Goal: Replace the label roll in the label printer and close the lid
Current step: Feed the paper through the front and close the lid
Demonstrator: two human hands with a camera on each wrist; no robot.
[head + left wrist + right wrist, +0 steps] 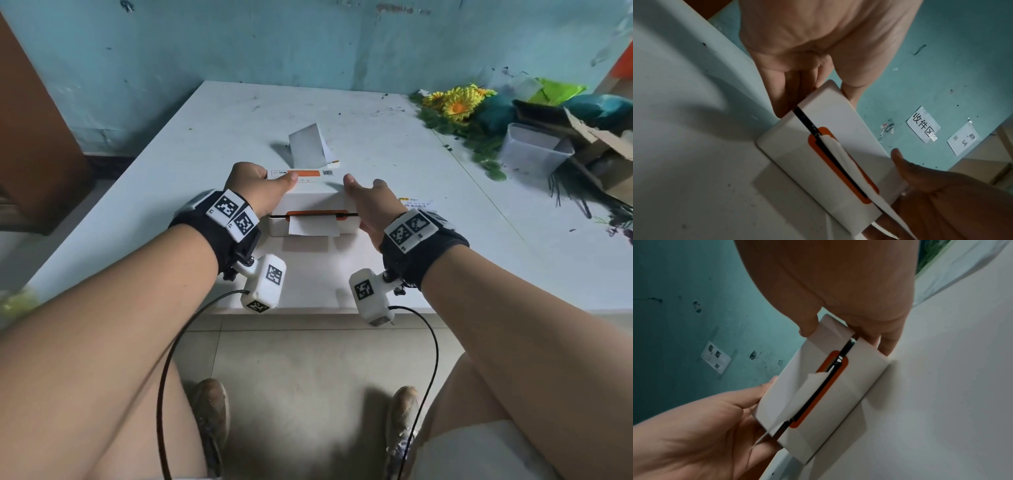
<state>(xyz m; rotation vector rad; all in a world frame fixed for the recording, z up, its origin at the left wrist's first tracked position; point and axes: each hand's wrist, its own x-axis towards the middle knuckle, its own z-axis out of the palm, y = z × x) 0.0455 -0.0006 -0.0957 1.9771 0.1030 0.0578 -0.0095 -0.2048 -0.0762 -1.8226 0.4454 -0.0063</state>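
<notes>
A white label printer [310, 202] stands in the middle of the white table [137, 205]. Its lid is down, with a thin dark gap along the front. A short white label strip [313, 228] hangs out of the orange-framed slot. My left hand [260, 192] grips the printer's left side, thumb on the lid, fingers down the side [789, 97]. My right hand [368, 205] grips the right side the same way, thumb [807, 327] on the lid. A white paper piece [308, 147] stands up just behind the printer.
Artificial flowers [455, 102], a clear plastic tub [534, 150] and a torn cardboard box [603, 147] crowd the table's right end. A printed label [418, 202] lies just right of the printer. The table's front edge [308, 310] is close to my wrists.
</notes>
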